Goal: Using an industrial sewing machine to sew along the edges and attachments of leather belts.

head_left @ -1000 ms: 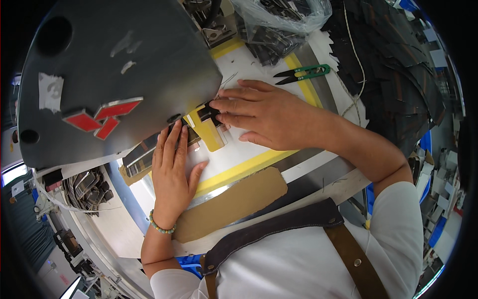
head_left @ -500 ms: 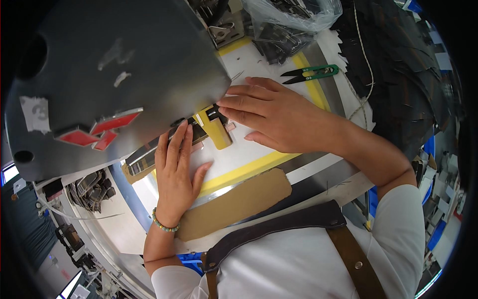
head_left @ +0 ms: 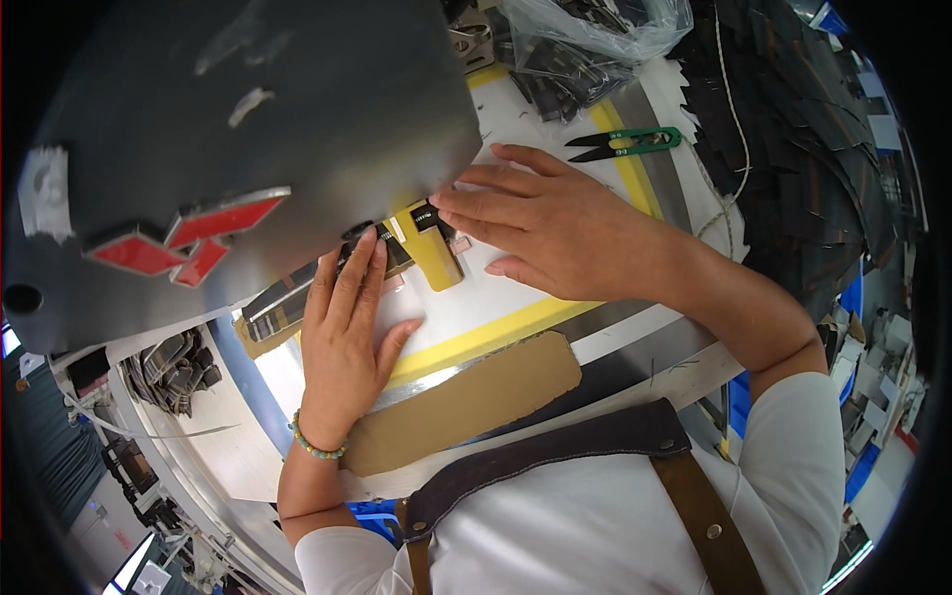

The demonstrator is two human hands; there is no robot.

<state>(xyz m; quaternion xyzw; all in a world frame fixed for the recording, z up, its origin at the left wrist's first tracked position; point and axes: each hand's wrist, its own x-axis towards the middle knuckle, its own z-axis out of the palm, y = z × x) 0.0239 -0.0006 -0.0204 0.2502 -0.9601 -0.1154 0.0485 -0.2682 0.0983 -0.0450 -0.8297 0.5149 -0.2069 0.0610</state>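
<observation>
My left hand (head_left: 347, 332) lies flat with its fingers stretched out. Its fingertips press on a dark strip (head_left: 283, 305) that runs in under the machine head. Across from it, my right hand (head_left: 550, 223) has its fingers spread, the tips at the strip's other end beside the machine head's edge. Between the hands sits a yellow block-like piece (head_left: 436, 260), touching the strip. The big dark grey machine head (head_left: 327, 109), with a red emblem, hides the far side of the strip and whatever is above it.
Green-handled thread snips (head_left: 635, 142) lie beyond my right hand. A clear plastic bag (head_left: 645, 40) of dark pieces is at the back, with stacked dark sheets (head_left: 783, 178) to the right. A brown cardboard strip (head_left: 466, 402) lies along the near edge; dark pieces (head_left: 169, 375) pile up at left.
The view has shifted slightly, so the machine head covers a little more of the picture's upper left. Both hands stay on the strip in nearly the same pose.
</observation>
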